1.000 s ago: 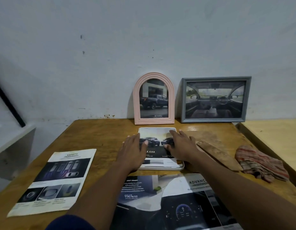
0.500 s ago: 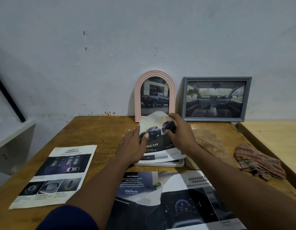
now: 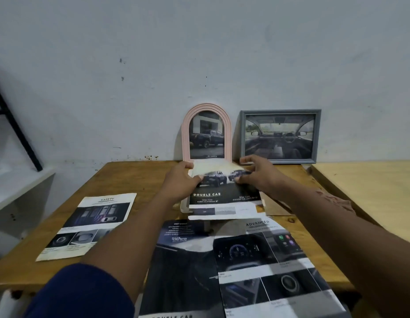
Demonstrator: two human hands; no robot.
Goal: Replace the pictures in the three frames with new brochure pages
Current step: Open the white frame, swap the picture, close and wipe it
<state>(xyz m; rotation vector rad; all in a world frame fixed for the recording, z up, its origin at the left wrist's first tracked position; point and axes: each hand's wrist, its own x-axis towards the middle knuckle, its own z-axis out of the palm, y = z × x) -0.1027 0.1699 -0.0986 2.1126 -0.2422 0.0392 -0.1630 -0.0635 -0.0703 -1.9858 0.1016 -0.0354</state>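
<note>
Pale plaster wall, matte and speckled with small dark marks, behind a worn wooden counter (image 3: pixel 130 180) with a scratched, faintly shiny top. Upright against the wall at the far edge: pink arched frame (image 3: pixel 228 134) of ribbed plastic around a dark truck picture, and just beside it on the right a grey rectangular frame (image 3: pixel 316 136) around a car-interior picture. Nearer, flat at mid-counter, white frame (image 3: pixel 183 208), only a rounded corner peeking out under a glossy page (image 3: pixel 222 198) printed DOUBLE CAB. Page pinched at its upper left edge by left hand (image 3: pixel 180 180), thumb on top and fingers behind; pinched at the upper right by right hand (image 3: pixel 256 173), thumb on the print, other fingers spread and loosely bent. Top of the page bowed upward off the white frame, bottom edge overlapping the top of an open brochure (image 3: pixel 245 260), dark and shiny, overhanging the counter's near edge. Thin brown board (image 3: pixel 276 208) flat just right of the white frame, partly under the right forearm. Scrap of red-patterned cloth (image 3: pixel 337 200) beyond that arm, mostly hidden. Matte white sheet (image 3: pixel 89 223) headed SAFETY flat on the left, well apart from the frames, bare wood between. Second, paler table (image 3: pixel 371 191) close on the right; white shelf (image 3: pixel 15 191) and black slanted bar (image 3: pixel 15 125) off the left edge
</note>
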